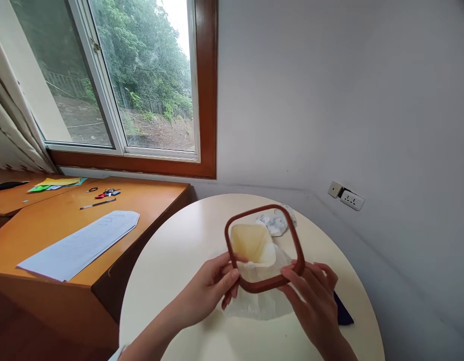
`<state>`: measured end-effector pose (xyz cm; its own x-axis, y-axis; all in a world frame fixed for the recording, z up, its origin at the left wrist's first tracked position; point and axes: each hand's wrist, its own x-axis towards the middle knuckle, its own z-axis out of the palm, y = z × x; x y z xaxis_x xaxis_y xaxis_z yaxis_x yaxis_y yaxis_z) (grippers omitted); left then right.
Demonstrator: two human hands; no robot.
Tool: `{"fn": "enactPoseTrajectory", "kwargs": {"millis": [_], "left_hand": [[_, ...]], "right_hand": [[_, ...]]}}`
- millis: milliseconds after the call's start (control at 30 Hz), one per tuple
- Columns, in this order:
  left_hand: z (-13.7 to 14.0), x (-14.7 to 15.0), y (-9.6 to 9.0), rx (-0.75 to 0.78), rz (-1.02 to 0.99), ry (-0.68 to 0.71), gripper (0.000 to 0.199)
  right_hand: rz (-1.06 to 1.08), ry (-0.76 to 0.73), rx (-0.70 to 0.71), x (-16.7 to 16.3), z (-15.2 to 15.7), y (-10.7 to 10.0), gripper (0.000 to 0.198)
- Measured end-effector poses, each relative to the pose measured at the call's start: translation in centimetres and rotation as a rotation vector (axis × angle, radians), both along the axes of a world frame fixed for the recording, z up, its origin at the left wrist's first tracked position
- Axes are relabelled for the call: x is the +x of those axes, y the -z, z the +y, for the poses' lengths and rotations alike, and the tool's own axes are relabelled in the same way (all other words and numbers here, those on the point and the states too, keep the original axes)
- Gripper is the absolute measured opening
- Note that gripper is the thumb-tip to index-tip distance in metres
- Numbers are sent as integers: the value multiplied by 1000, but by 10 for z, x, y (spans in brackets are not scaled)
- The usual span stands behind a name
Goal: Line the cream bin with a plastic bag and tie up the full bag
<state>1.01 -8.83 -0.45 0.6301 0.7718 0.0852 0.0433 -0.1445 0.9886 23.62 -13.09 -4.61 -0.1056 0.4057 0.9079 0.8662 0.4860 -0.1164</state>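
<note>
Both hands grip a brown square ring with rounded corners [262,287], like a bin rim, held tilted above the round table. My left hand [207,286] pinches its lower left corner between thumb and fingers. At the lower right corner, my right hand [310,296] has its thumb and fingers closed on the ring. Seen through the ring is a cream square-mouthed bin [250,240] with its opening facing up. Thin translucent plastic bag material [258,306] spreads around the bin and beneath the hands. Whether a hand also holds the bag is unclear.
Behind the ring, a crumpled white plastic bag [275,221] lies on the round cream table [172,255]. A dark blue item [342,310] sits beside my right hand. Left stands a wooden desk [157,200] with papers [85,240], a pen [97,203] and keys [108,192].
</note>
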Motion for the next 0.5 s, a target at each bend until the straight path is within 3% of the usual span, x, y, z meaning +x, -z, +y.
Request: {"fn": "enactPoseTrajectory", "kwargs": {"millis": [100,200,333,500], "left_hand": [[4,-3,2,57,-7,-75,38],[20,-15,14,155,95,-283,36],[55,-39,46,291,398,-541,34],[82,-59,97,344,736,-491,43]], "right_hand": [[37,130,47,26,6,6,9],[168,334,8,65,18,24,20],[226,481,-353,116,35,64,39],[228,520,-667,143,47,106,43]]}}
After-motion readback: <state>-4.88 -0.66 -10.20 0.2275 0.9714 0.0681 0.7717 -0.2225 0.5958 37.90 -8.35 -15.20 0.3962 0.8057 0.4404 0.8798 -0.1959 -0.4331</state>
